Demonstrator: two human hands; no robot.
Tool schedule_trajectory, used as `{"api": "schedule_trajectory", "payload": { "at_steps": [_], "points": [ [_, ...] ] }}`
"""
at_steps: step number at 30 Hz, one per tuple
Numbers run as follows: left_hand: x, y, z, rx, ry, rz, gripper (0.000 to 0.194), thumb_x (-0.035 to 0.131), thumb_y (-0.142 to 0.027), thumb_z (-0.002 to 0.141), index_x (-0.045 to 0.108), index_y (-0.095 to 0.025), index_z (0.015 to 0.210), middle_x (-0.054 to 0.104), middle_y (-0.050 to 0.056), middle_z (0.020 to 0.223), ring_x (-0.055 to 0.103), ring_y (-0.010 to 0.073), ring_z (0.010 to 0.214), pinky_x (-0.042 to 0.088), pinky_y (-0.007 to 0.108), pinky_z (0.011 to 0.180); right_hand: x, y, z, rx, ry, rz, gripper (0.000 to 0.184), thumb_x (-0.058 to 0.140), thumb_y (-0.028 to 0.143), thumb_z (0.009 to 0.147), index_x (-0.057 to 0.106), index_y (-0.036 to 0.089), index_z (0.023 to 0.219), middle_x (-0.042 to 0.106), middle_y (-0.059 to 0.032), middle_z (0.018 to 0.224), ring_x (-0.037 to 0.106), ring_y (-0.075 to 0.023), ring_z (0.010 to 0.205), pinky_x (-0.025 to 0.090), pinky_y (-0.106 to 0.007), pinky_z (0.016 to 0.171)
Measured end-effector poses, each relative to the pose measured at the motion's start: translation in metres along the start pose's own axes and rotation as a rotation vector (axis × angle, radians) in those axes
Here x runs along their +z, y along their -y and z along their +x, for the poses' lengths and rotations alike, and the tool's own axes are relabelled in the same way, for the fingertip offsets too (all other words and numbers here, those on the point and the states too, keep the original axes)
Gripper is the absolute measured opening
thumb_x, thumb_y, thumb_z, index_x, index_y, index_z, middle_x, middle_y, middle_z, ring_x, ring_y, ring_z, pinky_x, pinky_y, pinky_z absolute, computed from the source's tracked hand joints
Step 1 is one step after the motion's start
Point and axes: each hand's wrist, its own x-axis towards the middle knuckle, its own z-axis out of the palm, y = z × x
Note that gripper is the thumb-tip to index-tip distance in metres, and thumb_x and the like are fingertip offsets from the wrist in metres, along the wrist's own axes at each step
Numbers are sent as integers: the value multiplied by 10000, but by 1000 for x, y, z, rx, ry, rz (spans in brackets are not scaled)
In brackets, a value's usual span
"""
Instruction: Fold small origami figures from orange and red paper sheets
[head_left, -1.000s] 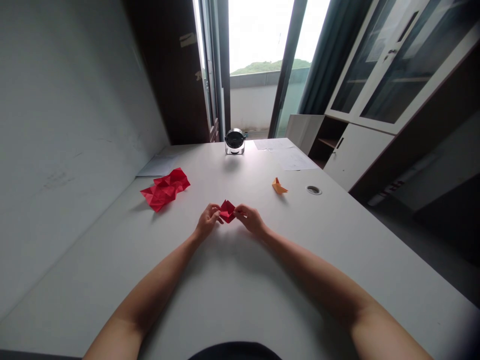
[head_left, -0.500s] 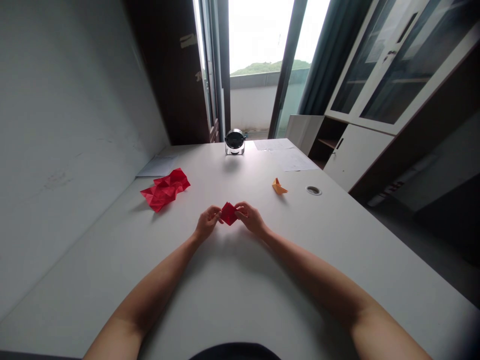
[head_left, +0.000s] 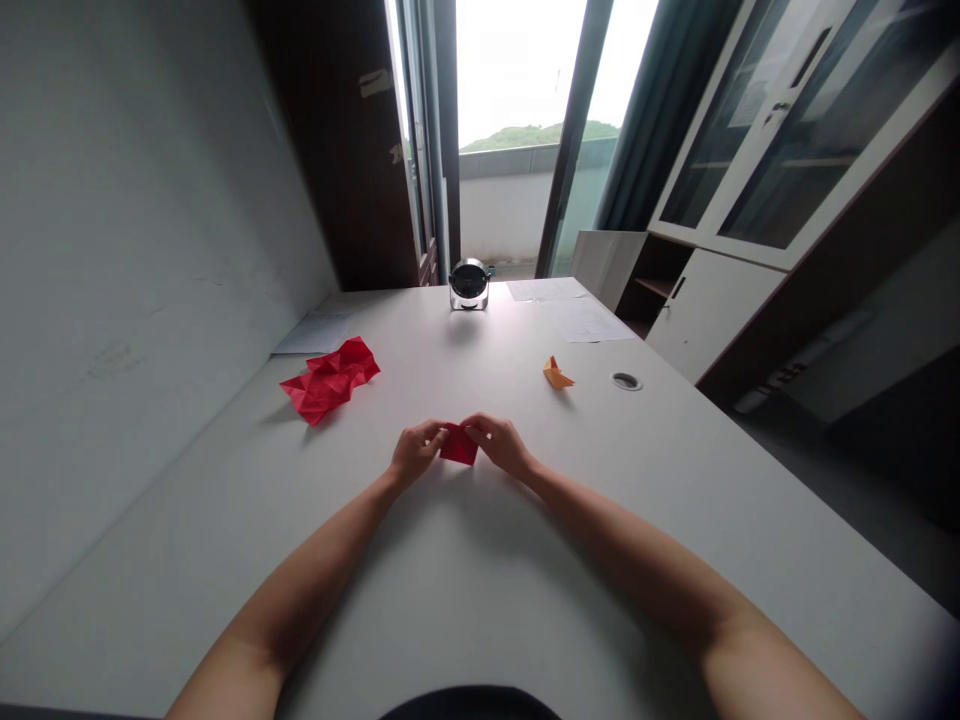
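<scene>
Between my two hands is a small folded piece of red paper (head_left: 459,447), its flat face toward me and its lower edge slightly slanted. My left hand (head_left: 420,449) pinches its upper left corner between thumb and fingers. At the upper right corner, my right hand (head_left: 498,443) grips the paper the same way, its fingers bent over the top edge. The fingertips partly cover the top of the paper. Further left lies a larger creased sheet of red paper (head_left: 331,381). A small orange folded paper piece (head_left: 558,374) rests beyond my right hand.
The white table (head_left: 480,580) spreads under my arms. A round lamp-like device (head_left: 469,281) on a metal stand is at its far end. Paper sheets (head_left: 585,321) lie at the back right, another (head_left: 311,332) by the left wall. A cable hole (head_left: 627,381) is at right.
The red paper has turned from a diamond position to a squarer one and come slightly lower. Both hands have shifted from its side corners to its upper corners.
</scene>
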Motion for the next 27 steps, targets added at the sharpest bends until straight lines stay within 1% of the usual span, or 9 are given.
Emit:
{"api": "schedule_trajectory", "payload": {
  "at_steps": [4, 8, 14, 16, 19, 22, 24, 26, 27],
  "points": [
    [-1, 0, 1, 0, -2, -14, 260, 642, -390, 823, 747, -210, 977, 745, 48, 832, 674, 198, 763, 539, 307, 740, 1, 2, 0, -11, 23, -19, 220, 529, 308, 910, 719, 201, 940, 717, -13, 743, 595, -122, 620, 451, -234, 619],
    [0, 2, 2, -38, -10, -55, 307, 667, -414, 807, 742, -190, 1003, 740, 56, 824, 668, 188, 747, 529, 287, 710, 2, 3, 0, -27, 37, -9, 221, 529, 315, 906, 719, 206, 930, 724, -16, 768, 605, -128, 638, 452, -235, 624],
    [1, 4, 2, -65, 72, -138, 308, 663, -441, 812, 747, -156, 893, 732, 63, 834, 653, 180, 758, 515, 279, 714, 2, 6, -1, -45, 45, -11, 216, 528, 307, 908, 717, 205, 917, 714, -13, 768, 596, -126, 635, 455, -242, 634],
    [2, 5, 3, -68, 79, -166, 314, 665, -449, 811, 742, -152, 882, 726, 61, 821, 647, 178, 750, 516, 285, 717, 1, 7, -1, -37, 37, -5, 211, 536, 322, 905, 709, 207, 941, 702, -9, 748, 586, -125, 632, 459, -246, 640],
    [0, 8, 6, -86, 49, -249, 329, 667, -464, 807, 728, -148, 876, 714, 55, 801, 642, 175, 740, 524, 295, 716, 1, 7, 0, -11, -4, 49, 234, 562, 346, 884, 674, 218, 1045, 687, -2, 746, 585, -130, 649, 480, -258, 673],
    [-2, 12, 9, -128, -16, -346, 341, 677, -471, 799, 712, -140, 876, 701, 49, 784, 636, 165, 725, 533, 300, 716, 1, 4, 1, 16, -30, 127, 289, 587, 366, 864, 631, 219, 1109, 682, -3, 772, 596, -135, 669, 489, -261, 677],
    [-4, 13, 11, -157, -53, -409, 352, 684, -476, 793, 698, -137, 883, 701, 50, 801, 636, 161, 725, 541, 310, 731, 1, 0, 1, 28, -15, 155, 261, 591, 386, 861, 636, 206, 1044, 675, -6, 768, 596, -139, 675, 478, -255, 659],
    [-4, 13, 11, -180, -69, -460, 367, 692, -487, 784, 685, -134, 887, 705, 54, 827, 641, 159, 729, 548, 320, 744, 1, -2, 1, 39, 13, 148, 240, 579, 419, 868, 643, 188, 881, 653, -4, 722, 575, -137, 653, 453, -245, 626],
    [-4, 12, 11, -187, -69, -479, 374, 698, -491, 779, 681, -134, 886, 706, 55, 833, 642, 158, 728, 549, 322, 746, 1, -3, 1, 44, 26, 136, 271, 571, 437, 871, 631, 182, 802, 638, -2, 694, 557, -133, 637, 438, -240, 610]
  ]
}}
